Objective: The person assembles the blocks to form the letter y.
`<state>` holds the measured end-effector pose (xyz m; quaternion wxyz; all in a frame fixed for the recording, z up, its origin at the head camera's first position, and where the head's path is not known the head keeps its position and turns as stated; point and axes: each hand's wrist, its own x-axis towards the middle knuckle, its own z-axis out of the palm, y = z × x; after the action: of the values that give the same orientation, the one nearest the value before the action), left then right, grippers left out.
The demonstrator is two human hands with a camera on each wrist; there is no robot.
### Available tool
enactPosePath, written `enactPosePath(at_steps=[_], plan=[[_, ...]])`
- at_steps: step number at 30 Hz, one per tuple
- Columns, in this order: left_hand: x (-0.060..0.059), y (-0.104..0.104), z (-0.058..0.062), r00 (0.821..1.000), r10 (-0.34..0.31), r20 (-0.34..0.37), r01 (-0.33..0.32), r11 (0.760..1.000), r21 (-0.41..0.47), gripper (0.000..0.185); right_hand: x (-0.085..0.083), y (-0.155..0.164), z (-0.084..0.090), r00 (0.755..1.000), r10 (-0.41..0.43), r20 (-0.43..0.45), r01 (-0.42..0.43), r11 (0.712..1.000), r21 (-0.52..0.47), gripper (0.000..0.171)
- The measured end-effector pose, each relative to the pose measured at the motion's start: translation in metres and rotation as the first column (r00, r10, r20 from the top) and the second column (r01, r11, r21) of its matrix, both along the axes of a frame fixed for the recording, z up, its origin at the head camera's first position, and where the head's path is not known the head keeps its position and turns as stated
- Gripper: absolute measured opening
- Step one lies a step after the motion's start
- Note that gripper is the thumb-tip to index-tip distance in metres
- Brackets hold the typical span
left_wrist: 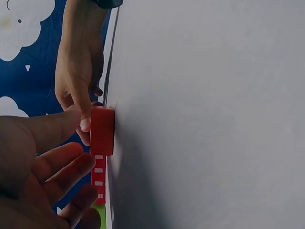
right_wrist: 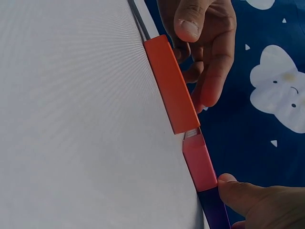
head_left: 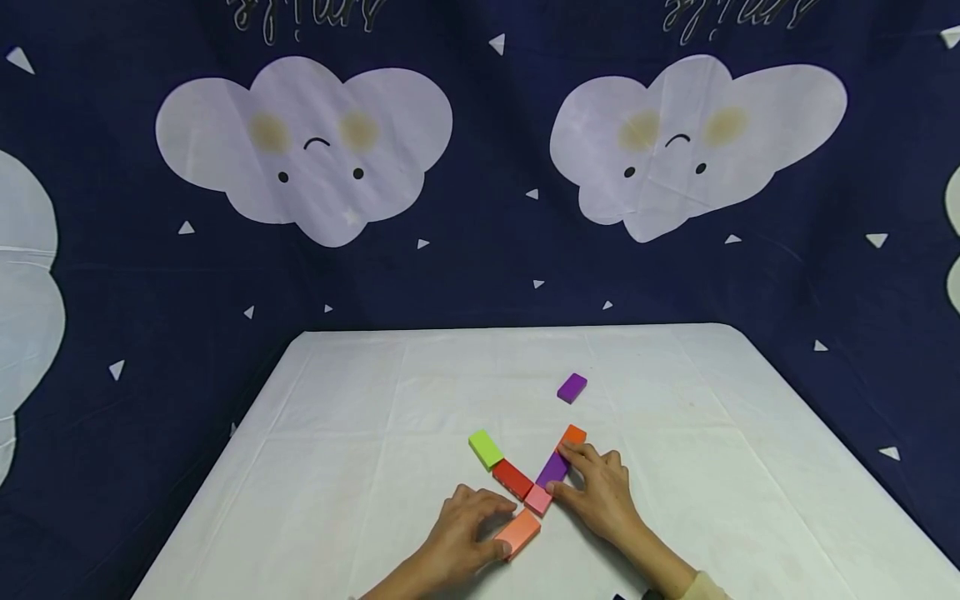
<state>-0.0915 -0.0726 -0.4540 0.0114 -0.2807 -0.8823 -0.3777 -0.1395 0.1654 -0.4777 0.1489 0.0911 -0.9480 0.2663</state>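
X-shaped block layout nearly complete at lower centre of the white table: left hand pinches the salmon block beside the pink block; right hand, fingers relaxed, steadies the purple block; a spare purple block lies apart.

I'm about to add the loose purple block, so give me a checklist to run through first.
1. Left hand grips the salmon block: ok.
2. Right hand rests on the purple block in the row: ok.
3. Pink block touches that purple block: ok.
4. Salmon block meets pink block squarely: cannot tell.
5. Loose purple block lies apart, nothing on it: ok.
6. Red block touches green block: ok.
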Motion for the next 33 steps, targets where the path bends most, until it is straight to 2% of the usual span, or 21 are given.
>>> enactPosePath(at_steps=[10, 18, 33], plan=[[-0.005, -0.001, 0.0, 0.994, -0.093, 0.056, 0.096, 0.994, -0.052, 0.046, 0.0, 0.0, -0.001, 1.0, -0.001, 0.001, 0.001, 1.0, -0.003, 0.06], [-0.007, 0.0, 0.0, 0.992, -0.093, 0.08, 0.1, 0.991, -0.085, 0.047, 0.0, 0.0, -0.001, 1.0, -0.002, -0.001, 0.002, 1.0, 0.002, 0.061], [-0.003, 0.01, -0.001, 0.998, -0.024, -0.062, 0.013, 0.985, -0.175, 0.045, -0.001, 0.0, -0.002, 1.0, -0.005, -0.01, 0.005, 1.0, 0.002, 0.061]])
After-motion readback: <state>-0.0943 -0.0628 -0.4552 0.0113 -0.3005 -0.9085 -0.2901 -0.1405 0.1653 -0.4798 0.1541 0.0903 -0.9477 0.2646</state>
